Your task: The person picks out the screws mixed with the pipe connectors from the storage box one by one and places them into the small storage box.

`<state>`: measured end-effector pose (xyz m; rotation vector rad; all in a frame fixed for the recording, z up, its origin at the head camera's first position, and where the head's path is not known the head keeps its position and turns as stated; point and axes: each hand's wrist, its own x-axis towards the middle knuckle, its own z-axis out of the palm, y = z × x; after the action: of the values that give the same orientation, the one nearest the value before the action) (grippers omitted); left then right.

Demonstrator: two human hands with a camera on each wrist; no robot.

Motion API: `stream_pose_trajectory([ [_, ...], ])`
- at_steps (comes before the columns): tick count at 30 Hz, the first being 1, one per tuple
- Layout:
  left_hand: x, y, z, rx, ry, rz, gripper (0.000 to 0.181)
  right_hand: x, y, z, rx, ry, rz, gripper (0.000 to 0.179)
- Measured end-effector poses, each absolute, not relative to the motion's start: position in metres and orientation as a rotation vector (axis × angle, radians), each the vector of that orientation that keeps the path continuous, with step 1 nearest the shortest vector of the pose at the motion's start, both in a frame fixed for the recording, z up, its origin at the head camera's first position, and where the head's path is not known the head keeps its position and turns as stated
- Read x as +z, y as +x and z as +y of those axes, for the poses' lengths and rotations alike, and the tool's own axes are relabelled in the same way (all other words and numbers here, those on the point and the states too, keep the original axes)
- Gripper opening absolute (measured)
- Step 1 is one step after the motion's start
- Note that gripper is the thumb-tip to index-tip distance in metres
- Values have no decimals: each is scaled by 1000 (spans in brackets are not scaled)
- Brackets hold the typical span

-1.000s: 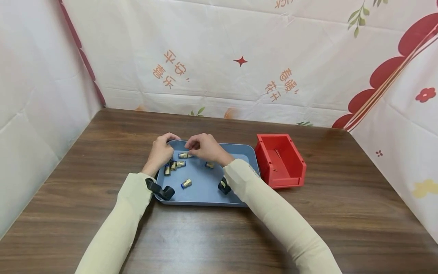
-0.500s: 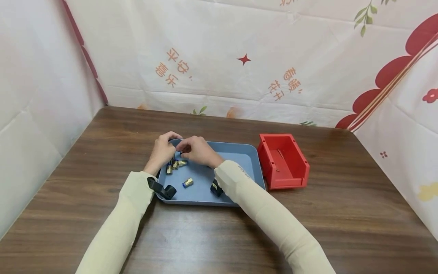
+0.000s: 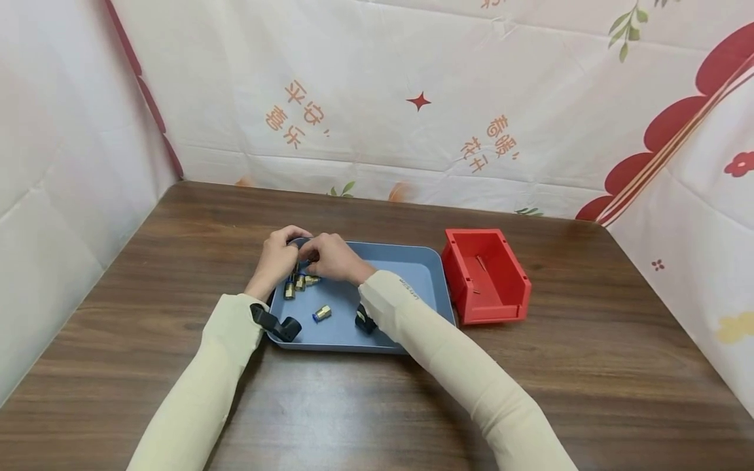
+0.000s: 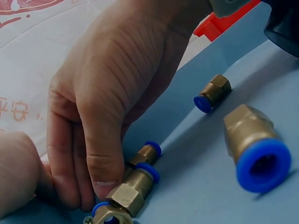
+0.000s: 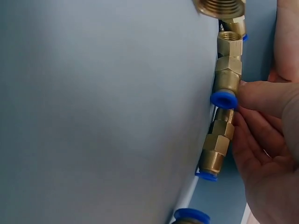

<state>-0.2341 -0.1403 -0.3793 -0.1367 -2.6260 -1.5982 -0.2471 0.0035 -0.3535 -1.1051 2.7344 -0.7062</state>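
Note:
My right hand [image 3: 332, 257] reaches into the back left of the blue-grey tray [image 3: 406, 255]. It pinches a brass push-in fitting, its blue collar [image 3: 303, 263] showing between the hands; its brass part is hidden. In the right wrist view, my right thumb [image 5: 261, 93] is close beside a row of fittings [image 5: 227, 84]. My left hand [image 3: 278, 257] is at the tray's left back corner, fingers over the rim; whether it grips anything is hidden. Several fittings [image 3: 300, 281] lie bunched below it. One fitting [image 3: 322, 313] lies apart, nearer the front.
A red bin [image 3: 465, 294] stands against the tray's right side, with thin small pieces in it. Another fitting [image 4: 214, 92] lies in the tray beneath my right wrist. The brown table [image 3: 377, 405] meets a printed cloth backdrop [image 3: 377, 118] at the back.
My right hand has moved left toward my left hand, and the fitting at its fingers has gone with it. The view has shifted slightly. My left hand stays at the corner.

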Motion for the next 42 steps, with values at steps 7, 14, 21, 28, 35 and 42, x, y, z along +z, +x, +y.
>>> stream_pose_trajectory([
  [7, -379, -233, -141, -1651, -110, -2604, 35, -359, -251, 0, -678, -1114, 2732, 19],
  [14, -380, -233, -140, -1641, -87, -2605, 34, -356, -244, -1, -673, -1048, 2685, 16],
  [21, -383, -232, -140, -1623, -92, -2603, 34, -357, -240, -2, -677, -1014, 2684, 18],
  [28, -382, -233, -139, -1610, -84, -2609, 34, -359, -235, -5, -625, -1061, 2659, 16],
  [35, -381, -231, -136, -1586, -96, -2605, 34, -360, -230, 1, -650, -1079, 2646, 11],
  [42, -380, -231, -138, -1595, -118, -2602, 35, -356, -229, 10, -727, -1139, 2623, 16],
])
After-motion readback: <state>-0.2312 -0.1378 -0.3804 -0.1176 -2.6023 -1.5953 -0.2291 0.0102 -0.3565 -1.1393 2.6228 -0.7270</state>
